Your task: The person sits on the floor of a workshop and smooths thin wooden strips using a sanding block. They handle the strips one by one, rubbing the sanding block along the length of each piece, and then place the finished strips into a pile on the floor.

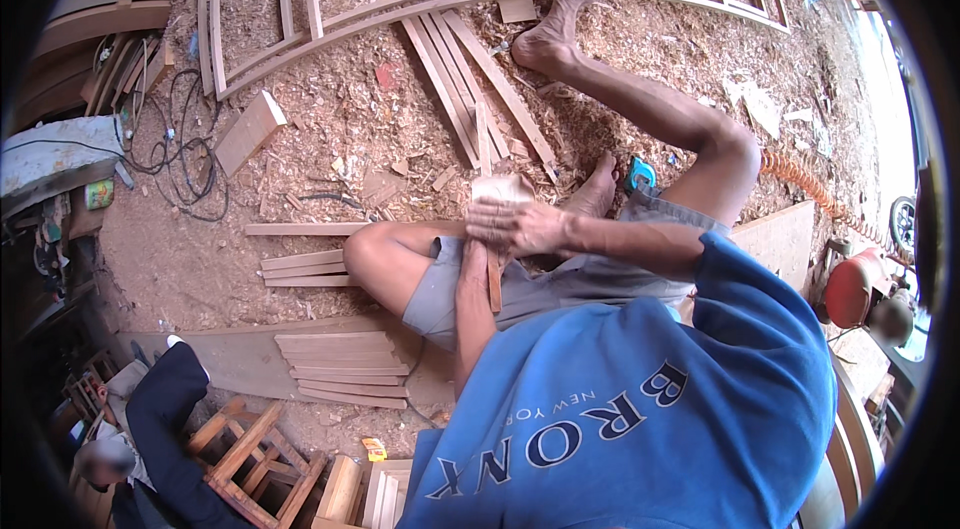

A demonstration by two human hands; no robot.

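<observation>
I sit on the shaving-covered ground with a narrow wooden strip (483, 139) running lengthwise through my hands and across my lap. My right hand (517, 225) lies flat over the strip, slightly blurred, its fingers holding a tan sheet (504, 189) that looks like sandpaper. Beneath it, my left hand (474, 254) grips the strip; most of its fingers are hidden by the right hand. The strip's near end (494, 289) rests by my shorts. Beyond my hands, several loose wooden strips (465, 78) lie on the shavings.
A curved wooden frame (360, 12) spans the far ground. Beside my right leg are a blue tape measure (640, 173) and an orange coiled hose (814, 187). Black cable (199, 184) and a wooden block (247, 131) lie left. More strips (341, 367), a wooden stool (251, 454) and another person (165, 409) are lower left.
</observation>
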